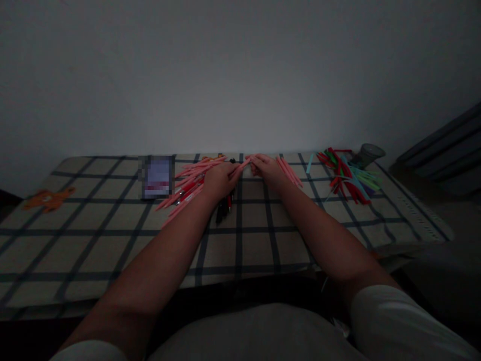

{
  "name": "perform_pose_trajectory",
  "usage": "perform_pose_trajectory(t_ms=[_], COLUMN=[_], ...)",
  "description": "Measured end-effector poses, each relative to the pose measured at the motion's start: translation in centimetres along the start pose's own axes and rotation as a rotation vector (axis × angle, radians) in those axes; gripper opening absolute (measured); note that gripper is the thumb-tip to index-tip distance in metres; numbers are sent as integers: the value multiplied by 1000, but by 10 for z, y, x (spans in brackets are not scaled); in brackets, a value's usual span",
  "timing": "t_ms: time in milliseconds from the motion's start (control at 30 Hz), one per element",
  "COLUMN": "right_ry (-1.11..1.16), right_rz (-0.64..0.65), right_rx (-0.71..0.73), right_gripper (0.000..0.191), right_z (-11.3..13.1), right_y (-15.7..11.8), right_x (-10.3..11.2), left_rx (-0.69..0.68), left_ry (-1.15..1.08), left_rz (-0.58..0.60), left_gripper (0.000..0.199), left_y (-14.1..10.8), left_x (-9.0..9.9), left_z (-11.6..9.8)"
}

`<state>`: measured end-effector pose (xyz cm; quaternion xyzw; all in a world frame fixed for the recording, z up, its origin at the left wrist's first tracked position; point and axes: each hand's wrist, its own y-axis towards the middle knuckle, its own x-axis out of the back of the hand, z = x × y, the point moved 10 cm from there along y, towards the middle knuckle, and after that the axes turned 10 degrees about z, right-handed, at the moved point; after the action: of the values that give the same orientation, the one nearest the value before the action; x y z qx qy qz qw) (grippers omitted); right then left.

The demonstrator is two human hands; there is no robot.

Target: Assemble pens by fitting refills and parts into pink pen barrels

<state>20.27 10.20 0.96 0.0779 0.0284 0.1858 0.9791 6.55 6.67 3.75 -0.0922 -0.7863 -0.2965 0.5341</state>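
Observation:
My left hand is closed on one end of a slim pink pencil-like stick. At the stick's other end, the fingers of my right hand are pinched around it. Under and left of my left hand lies a loose pile of similar pink sticks, with red pens among them. Several black pens lie beneath that hand, partly hidden. A smaller row of pink sticks rests just right of my right hand. The dim light hides the exact kind of the pink sticks.
A checked cloth covers the table against the wall. Left stands a blurred-out phone-like rectangle, with an orange bear-shaped piece farther out. Rightward are a light blue strip, a heap of red, green and blue strips and a tilted clear cup.

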Motion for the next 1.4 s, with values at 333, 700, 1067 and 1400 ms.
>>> perform_pose_trajectory(t_ms=[333, 700, 1067, 1400], right_ry=[-66, -68, 88, -56], right_rz=[10, -5, 23, 25], right_rx=[46, 42, 64, 83], right_gripper=[28, 33, 33, 34], right_z=[-2, 0, -2, 2], right_y=[5, 2, 2, 2], right_x=[3, 2, 1, 2], left_rx=[-3, 11, 21, 10], left_ry=[12, -16, -47, 5], left_rz=[-2, 0, 27, 40], left_gripper=[38, 38, 47, 41], left_y=[0, 0, 1, 3], left_x=[-1, -1, 0, -4], left_z=[1, 1, 0, 1])
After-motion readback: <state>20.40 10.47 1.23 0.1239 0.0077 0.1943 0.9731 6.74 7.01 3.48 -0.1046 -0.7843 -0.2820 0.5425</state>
